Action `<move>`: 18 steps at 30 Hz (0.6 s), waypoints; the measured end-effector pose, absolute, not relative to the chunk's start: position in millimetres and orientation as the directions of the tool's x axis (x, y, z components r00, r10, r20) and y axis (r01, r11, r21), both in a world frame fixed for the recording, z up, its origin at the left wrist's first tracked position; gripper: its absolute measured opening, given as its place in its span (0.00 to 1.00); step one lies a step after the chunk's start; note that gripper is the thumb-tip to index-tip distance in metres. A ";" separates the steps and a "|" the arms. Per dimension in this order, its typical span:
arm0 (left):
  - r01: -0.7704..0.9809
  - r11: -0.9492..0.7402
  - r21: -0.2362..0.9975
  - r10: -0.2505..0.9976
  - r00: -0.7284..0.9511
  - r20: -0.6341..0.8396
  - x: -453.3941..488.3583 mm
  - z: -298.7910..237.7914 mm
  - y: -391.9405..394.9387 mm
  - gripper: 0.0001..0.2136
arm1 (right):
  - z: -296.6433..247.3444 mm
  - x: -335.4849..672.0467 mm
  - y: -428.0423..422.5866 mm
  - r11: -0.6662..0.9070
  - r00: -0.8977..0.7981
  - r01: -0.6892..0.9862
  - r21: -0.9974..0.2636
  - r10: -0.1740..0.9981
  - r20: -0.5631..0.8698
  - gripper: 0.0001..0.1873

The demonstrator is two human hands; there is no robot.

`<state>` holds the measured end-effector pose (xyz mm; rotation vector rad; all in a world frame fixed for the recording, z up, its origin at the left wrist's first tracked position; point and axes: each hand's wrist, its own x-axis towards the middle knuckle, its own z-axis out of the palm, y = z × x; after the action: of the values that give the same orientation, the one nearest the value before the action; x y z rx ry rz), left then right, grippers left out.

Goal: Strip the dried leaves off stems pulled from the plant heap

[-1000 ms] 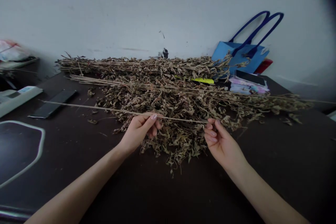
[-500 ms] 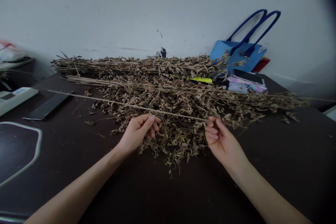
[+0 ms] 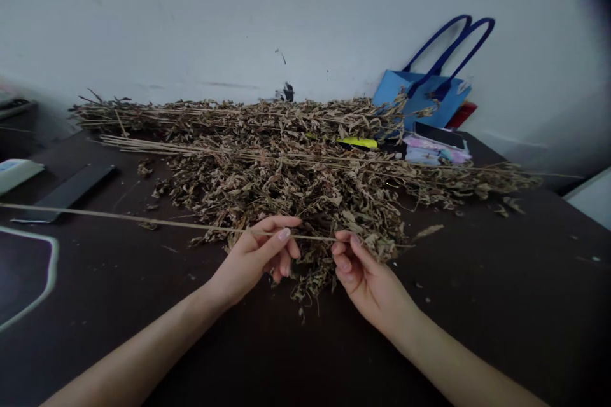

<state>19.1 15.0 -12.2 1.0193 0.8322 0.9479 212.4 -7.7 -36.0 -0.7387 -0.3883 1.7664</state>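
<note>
A long, thin dried plant stem [image 3: 181, 224] runs from the left edge of the view to my two hands, bare along most of its length. My left hand [image 3: 260, 251] is closed round it, the thumb lying along the stem and the fingers loosely curled. Just to the right, my right hand [image 3: 365, 273] pinches the stem between thumb and forefinger. Some dry leaves show by the right fingertips; whether they belong to this stem I cannot tell. Behind and beneath the hands lies a heap of crumpled dry leaves [image 3: 286, 184].
Bare stalks [image 3: 153, 145] lie across the heap, with a leafy bundle [image 3: 238, 116] along the wall. At the back right are a blue bag [image 3: 415, 98], a yellow object [image 3: 358, 142] and a phone [image 3: 439, 135]. On the left, a dark flat object [image 3: 71, 191] rests on the table [image 3: 267, 356].
The stem has shifted left and nearer to me. My right hand has moved left, closer to my left hand, which now closes on the stem. The view has turned slightly right.
</note>
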 end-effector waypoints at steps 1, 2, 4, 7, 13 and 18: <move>-0.257 0.241 0.936 0.916 0.380 -0.131 21.3 -14.3 13.1 0.11 | -36.8 210.4 -10.0 -0.326 -0.192 -0.729 -0.602 0.941 -0.277 0.09; -0.267 0.256 0.929 0.909 0.393 -0.137 23.3 -16.4 11.5 0.10 | -37.8 208.8 -12.0 -0.328 -0.205 -0.722 -0.609 0.942 -0.265 0.08; -0.283 0.285 0.916 0.899 0.409 -0.153 26.7 -20.1 9.2 0.09 | -40.1 206.3 -15.0 -0.325 -0.227 -0.708 -0.627 0.945 -0.234 0.08; -0.285 0.320 0.904 0.888 0.422 -0.181 30.3 -23.7 7.4 0.08 | -43.6 203.7 -17.2 -0.304 -0.244 -0.694 -0.653 0.952 -0.183 0.08; -0.281 0.296 0.913 0.912 0.369 -0.182 28.5 -25.7 11.1 0.05 | -47.8 200.4 -19.8 -0.293 -0.269 -0.673 -0.679 0.952 -0.145 0.11; -0.260 0.232 0.937 0.950 0.268 -0.161 16.5 -23.1 24.3 0.06 | -49.7 202.1 -20.3 -0.419 -0.361 -0.571 -0.706 0.900 -0.242 0.10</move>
<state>16.5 24.3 -23.1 0.9598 0.9112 1.0128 202.1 -20.3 -49.7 -0.7675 -0.6446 1.9161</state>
